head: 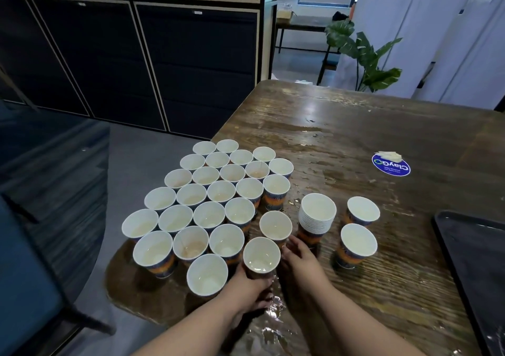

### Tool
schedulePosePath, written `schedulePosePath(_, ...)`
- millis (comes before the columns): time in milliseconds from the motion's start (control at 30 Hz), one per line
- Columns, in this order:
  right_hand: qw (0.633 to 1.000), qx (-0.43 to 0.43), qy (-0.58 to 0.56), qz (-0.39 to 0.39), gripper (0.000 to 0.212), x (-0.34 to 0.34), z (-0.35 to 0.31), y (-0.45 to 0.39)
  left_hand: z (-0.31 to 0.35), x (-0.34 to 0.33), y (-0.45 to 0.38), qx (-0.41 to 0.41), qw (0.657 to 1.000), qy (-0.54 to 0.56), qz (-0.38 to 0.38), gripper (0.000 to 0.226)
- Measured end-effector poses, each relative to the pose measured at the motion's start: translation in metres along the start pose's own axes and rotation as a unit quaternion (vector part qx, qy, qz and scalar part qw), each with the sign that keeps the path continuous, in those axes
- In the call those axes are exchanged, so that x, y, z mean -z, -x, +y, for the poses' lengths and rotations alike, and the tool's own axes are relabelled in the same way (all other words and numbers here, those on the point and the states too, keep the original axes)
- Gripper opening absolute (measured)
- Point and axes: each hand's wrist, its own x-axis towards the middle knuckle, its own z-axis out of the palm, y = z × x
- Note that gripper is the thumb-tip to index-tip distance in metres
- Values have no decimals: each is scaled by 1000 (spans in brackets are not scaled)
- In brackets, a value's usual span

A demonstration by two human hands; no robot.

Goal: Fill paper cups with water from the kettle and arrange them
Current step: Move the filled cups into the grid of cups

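Two bare forearms, left hand (252,287), right hand (300,257)

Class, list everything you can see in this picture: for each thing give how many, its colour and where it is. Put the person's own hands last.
Grouped paper cups: about thirty, white inside, orange-and-blue outside, packed in rows on the table's left corner.
Cup being handled: one, same colours, near edge of the group.
Cup stack: one nested stack, right of the group.
Separate cups: two, right of the stack.
Table: one, dark brown wood, wet patches.
Sticker: one, blue, round, on the table's far right.
Tray: one, black, right edge.
Plant: one, green, behind the table.
Left hand: fingers round the handled cup.
Right hand: against that cup's right side.
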Motion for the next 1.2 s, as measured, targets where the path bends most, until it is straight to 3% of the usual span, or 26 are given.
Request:
schedulePosePath(167, 984, -64, -163, -25, 45, -12, -11, -11, -3, 2, -12, -2, 1000, 13, 15, 63)
schedulePosePath(400, 960, -73, -270, -19, 41, -20, -15, -22, -1, -11, -16, -7, 999, 46, 24, 45)
schedulePosePath(500, 968, -53, -243, -41, 39, -24, -16, -25, 3, -14, -19, -18, 998, 40, 46, 50)
schedulePosePath(900, 981, -37, -171, -84, 47, -26, -24, -34, 10, -16, -38, -28, 996, 60, 60, 23)
schedulePosePath(1033, 973, -64, -207, -83, 42, -35, -27, -39, 10, -16, -40, -21, 996, 53, 75, 39)
schedulePosePath(1200, 980, -52, -171, -91, 41, -29, -25, -43, 11, -17, -41, -30, 996, 41, 80, 46)
